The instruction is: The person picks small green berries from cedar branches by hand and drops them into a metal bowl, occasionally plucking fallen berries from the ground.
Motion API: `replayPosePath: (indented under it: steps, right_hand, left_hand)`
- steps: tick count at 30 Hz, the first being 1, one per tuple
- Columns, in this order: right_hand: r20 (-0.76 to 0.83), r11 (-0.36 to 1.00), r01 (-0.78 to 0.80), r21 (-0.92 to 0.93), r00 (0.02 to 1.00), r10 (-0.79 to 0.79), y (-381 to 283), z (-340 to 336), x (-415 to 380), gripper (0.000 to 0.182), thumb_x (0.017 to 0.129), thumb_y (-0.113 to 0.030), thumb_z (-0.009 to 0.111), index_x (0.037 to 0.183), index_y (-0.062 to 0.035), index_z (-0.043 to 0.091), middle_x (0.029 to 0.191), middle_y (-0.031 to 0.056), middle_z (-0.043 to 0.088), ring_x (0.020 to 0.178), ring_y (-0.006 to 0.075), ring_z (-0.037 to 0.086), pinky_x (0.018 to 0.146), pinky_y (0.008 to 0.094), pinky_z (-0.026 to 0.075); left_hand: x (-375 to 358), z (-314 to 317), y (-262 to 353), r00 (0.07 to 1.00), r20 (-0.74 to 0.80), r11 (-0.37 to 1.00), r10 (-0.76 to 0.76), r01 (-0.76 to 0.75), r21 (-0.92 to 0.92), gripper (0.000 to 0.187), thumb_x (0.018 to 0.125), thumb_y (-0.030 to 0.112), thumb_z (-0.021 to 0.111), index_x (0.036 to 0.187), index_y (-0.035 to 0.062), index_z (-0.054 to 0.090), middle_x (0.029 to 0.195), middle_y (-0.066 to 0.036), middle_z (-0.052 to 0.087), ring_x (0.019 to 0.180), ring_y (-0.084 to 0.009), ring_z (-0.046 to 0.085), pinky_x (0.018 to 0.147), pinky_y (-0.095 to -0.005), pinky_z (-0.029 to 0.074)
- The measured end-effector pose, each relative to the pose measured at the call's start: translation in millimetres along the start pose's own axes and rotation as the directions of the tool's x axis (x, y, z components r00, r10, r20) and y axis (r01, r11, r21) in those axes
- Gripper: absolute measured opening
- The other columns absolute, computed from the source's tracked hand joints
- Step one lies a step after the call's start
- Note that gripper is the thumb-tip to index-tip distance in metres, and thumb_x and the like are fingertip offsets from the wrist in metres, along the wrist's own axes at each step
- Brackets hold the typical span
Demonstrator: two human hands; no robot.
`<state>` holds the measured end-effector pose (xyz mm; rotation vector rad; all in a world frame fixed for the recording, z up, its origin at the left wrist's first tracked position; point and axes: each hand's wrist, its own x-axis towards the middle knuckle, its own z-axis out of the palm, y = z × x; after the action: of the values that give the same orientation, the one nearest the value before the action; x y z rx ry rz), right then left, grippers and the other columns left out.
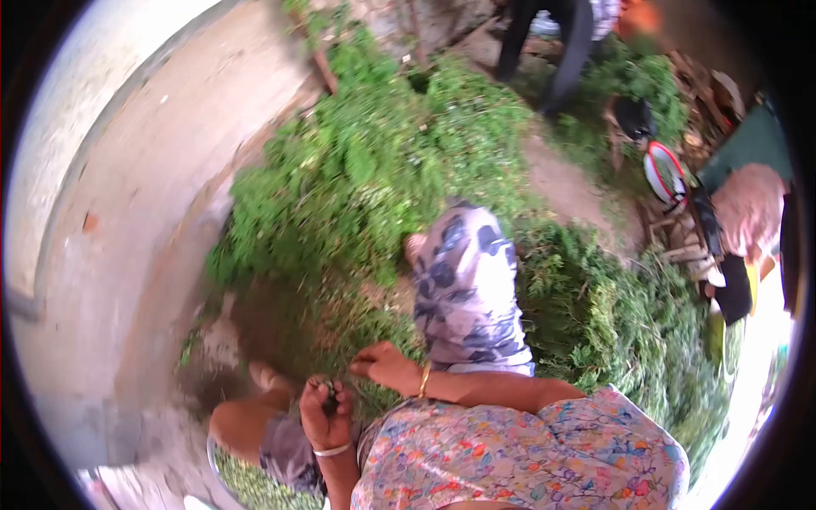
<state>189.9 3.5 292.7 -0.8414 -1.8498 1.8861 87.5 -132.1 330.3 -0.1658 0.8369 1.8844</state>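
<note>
My left hand [325,415], with a pale bangle at the wrist, is raised near my left knee. Its fingers are curled around a small dark item [331,398], too blurred to name. To its right, my right hand [381,365], with a gold bangle, is held in front of my lap. The fingers of that hand are pinched together, and whatever is between them is hidden. A little space separates the two hands. Just beyond them lies a big pile of leafy green branches [365,161]. Below my left thigh, a container of small green leaves [263,476] partly shows.
More cut greenery [595,314] lies to my right. A person in dark trousers [548,42] stands at the far side. A red-rimmed basin [665,172] and a pinkish cloth [748,208] are at the right. A concrete strip [161,170] and a pale wall run along the left.
</note>
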Motion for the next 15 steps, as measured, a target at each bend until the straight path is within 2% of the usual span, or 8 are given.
replayPosePath:
  steps: [1,3,6,9,11,12,14,15]
  right_hand:
    - [0.055,1.000,-0.012,0.008,0.998,0.011,5,0,1,0.030,0.074,-0.024,0.071,0.073,0.0055,0.065,0.056,0.0144,0.057,0.049,0.0174,0.053,0.048,0.0356,0.042]
    - [0.228,0.956,-0.057,-0.289,0.965,0.127,14,-2,3,0.037,0.074,-0.031,0.069,0.074,0.0059,0.063,0.059,0.0198,0.056,0.053,0.0216,0.055,0.053,0.0398,0.043]
    - [0.365,0.956,-0.123,-0.265,0.905,0.217,3,-7,0,0.035,0.079,-0.030,0.065,0.086,0.0044,0.067,0.068,0.0155,0.063,0.059,0.0192,0.057,0.057,0.0341,0.045]
    - [0.407,0.952,-0.035,-0.305,0.899,0.164,14,-3,0,0.037,0.079,-0.032,0.065,0.086,0.0047,0.067,0.071,0.0171,0.064,0.064,0.0207,0.060,0.061,0.0356,0.046]
    - [0.356,0.947,-0.111,-0.303,0.908,0.220,6,-1,-2,0.037,0.079,-0.032,0.064,0.087,0.0044,0.067,0.074,0.0173,0.065,0.068,0.0217,0.062,0.064,0.0361,0.047]
    - [0.314,0.956,-0.135,-0.259,0.924,0.216,6,2,-2,0.035,0.076,-0.029,0.067,0.075,0.0050,0.063,0.064,0.0166,0.060,0.060,0.0214,0.058,0.058,0.0374,0.045]
    - [0.277,0.964,-0.133,-0.231,0.941,0.195,14,5,-2,0.034,0.073,-0.026,0.069,0.065,0.0058,0.061,0.056,0.0169,0.057,0.053,0.0237,0.056,0.054,0.0391,0.044]
    - [0.278,0.963,-0.139,-0.232,0.939,0.202,14,4,-3,0.034,0.073,-0.026,0.069,0.065,0.0058,0.061,0.056,0.0169,0.057,0.053,0.0237,0.056,0.054,0.0391,0.044]
  left_hand:
    - [-8,5,11,0.999,0.037,0.998,0.029,-0.027,-0.048,0.014,0.082,0.006,0.059,0.096,0.0038,0.054,0.079,-0.013,0.058,0.066,-0.0187,0.054,0.047,-0.0251,0.043]
    - [-25,9,40,0.991,0.103,0.984,0.090,-0.072,-0.165,0.016,0.084,0.008,0.057,0.099,0.0053,0.054,0.079,-0.013,0.057,0.066,-0.0197,0.054,0.046,-0.0250,0.043]
    - [-70,-16,91,0.944,0.078,0.928,0.322,-0.298,-0.221,0.019,0.090,0.015,0.052,0.105,0.0022,0.051,0.083,-0.009,0.052,0.067,-0.0132,0.048,0.044,-0.0209,0.039]
    - [-111,-47,135,0.854,0.114,0.861,0.507,-0.496,-0.117,0.022,0.094,0.019,0.049,0.107,0.0009,0.050,0.080,-0.008,0.049,0.069,-0.0095,0.046,0.046,-0.0193,0.038]
    - [-127,-83,153,0.841,0.131,0.851,0.525,-0.521,-0.068,0.026,0.094,0.021,0.049,0.106,-0.0017,0.050,0.086,-0.009,0.053,0.075,-0.0130,0.049,0.052,-0.0200,0.043]
    - [-131,-102,157,0.846,0.139,0.858,0.514,-0.510,-0.070,0.026,0.094,0.021,0.049,0.106,-0.0017,0.050,0.086,-0.009,0.053,0.075,-0.0130,0.049,0.052,-0.0200,0.043]
    - [-135,-158,157,0.722,-0.412,0.788,0.556,-0.616,-0.015,0.023,0.092,0.017,0.051,0.103,-0.0028,0.053,0.092,-0.013,0.059,0.081,-0.0188,0.055,0.060,-0.0272,0.047]
    - [-139,-211,159,0.802,-0.329,0.837,0.499,-0.544,-0.057,0.024,0.089,0.018,0.057,0.101,-0.0027,0.055,0.097,-0.016,0.061,0.082,-0.0243,0.058,0.065,-0.0327,0.050]
